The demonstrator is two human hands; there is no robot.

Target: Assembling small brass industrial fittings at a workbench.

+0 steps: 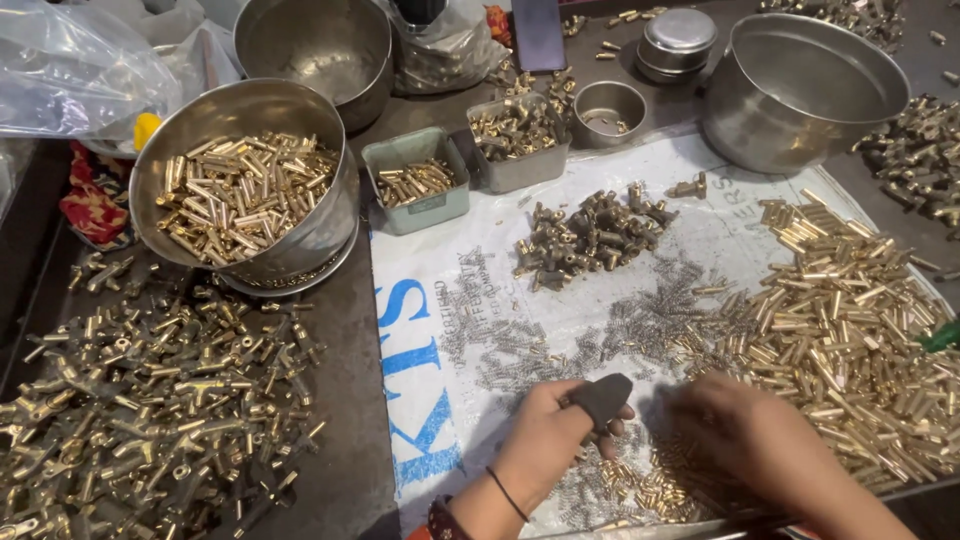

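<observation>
- Head view: the left hand (545,435), a dark guard (602,398) on its thumb, is curled over small springs (530,350) near the white sheet's (440,330) front edge.
- The blurred right hand (745,430) rests on brass pins (840,330); I cannot tell its grip.
- A steel bowl (245,190) of pins stands near the desk's left edge.
</observation>
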